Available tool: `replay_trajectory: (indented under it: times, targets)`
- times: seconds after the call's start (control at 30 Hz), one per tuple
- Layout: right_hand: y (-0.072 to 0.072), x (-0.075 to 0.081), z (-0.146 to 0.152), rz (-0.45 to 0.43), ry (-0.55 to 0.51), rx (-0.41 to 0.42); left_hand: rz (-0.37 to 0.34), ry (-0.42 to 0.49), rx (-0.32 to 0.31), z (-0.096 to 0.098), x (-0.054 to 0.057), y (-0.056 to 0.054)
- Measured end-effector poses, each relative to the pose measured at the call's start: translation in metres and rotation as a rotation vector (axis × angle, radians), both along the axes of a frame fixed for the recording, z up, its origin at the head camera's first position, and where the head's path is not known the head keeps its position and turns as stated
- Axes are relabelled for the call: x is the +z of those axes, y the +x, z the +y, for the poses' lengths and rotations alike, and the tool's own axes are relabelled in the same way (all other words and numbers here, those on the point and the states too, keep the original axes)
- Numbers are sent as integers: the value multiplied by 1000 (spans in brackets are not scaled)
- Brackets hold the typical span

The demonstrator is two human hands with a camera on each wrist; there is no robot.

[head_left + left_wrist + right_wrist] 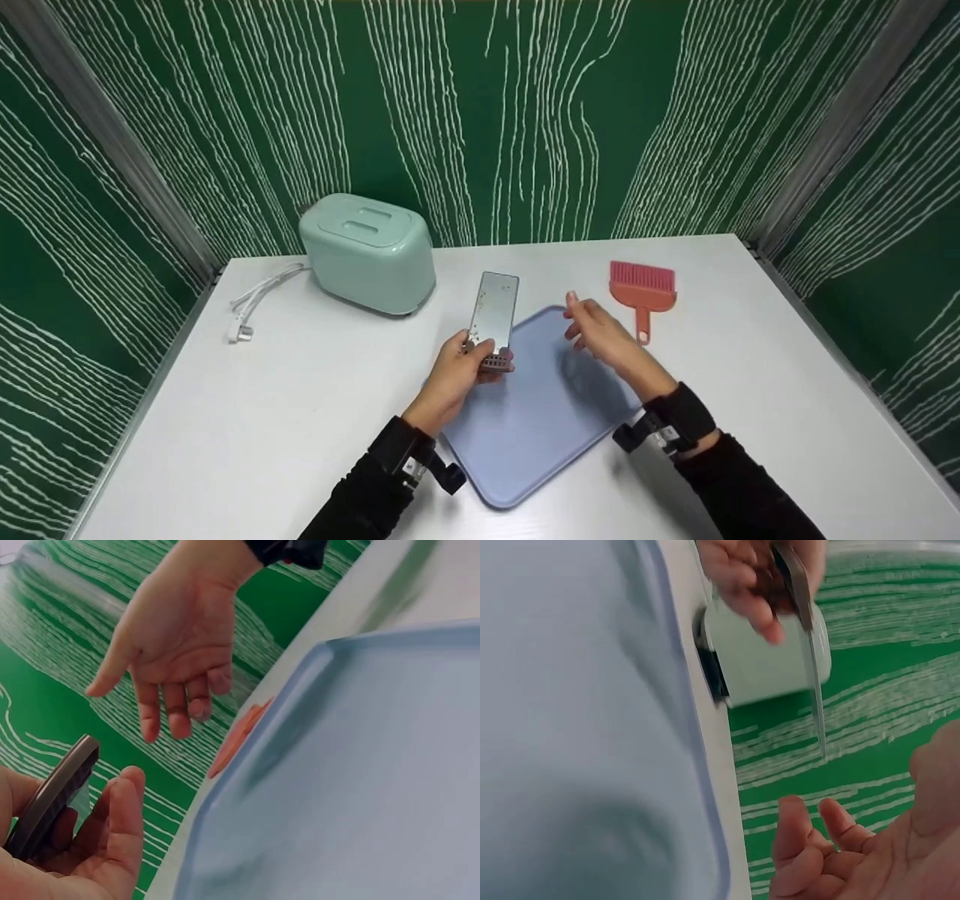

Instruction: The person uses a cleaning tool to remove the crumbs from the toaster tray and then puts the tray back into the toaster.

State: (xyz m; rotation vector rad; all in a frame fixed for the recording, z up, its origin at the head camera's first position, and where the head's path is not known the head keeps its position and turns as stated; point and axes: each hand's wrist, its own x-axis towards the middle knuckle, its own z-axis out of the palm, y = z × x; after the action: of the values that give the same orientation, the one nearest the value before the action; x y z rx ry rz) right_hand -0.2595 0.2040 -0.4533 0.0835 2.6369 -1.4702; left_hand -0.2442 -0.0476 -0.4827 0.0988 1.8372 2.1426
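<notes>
Left hand [452,371] gripping, thumb uppermost | right hand [602,335] raised, relaxed (2 hands apart)

Mint toaster [367,262], orange brush [643,291]

Over the tray [525,442] there is a free gap between the left hand [454,364], which holds a flat panel [495,307] above the far left side, and the right hand [596,330], which hangs above the far right side. Behind the tray, a hand could go between the bulky toaster [371,262] on the left and the low brush [643,295] on the right, until the wall [517,112] stops it. Left of the tray, the table [225,435] gives wide room, with the plug [241,330] lying farther back.
</notes>
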Motion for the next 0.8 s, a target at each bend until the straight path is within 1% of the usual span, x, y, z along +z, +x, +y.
replay_trajectory:
  times: [0.17,0.23,0.33,0.43,0.53,0.6,0.67,0.8]
  targets:
    - [-19,-3,34,-12,45,-26,-9,36,-22,-1,2,3]
    - [-26,-6,49,-39,46,-32,-4,39,-33,-2,2,4]
    - [-34,-12,69,-102,14,-38,-10,37,-46,-4,1,6]
    - [-42,-17,85,-121,25,-56,-10,33,-53,-5,0,8]
    - [-49,-21,95,-118,112,-72,-17,30,-58,-7,0,9]
    - [-51,-23,99,-138,171,-80,-24,32,-62,-8,0,10]
    - [-52,-25,104,-157,212,-86,-31,37,-68,-9,1,12]
    - [-53,-31,112,-152,263,-108,-29,45,-80,-11,1,14]
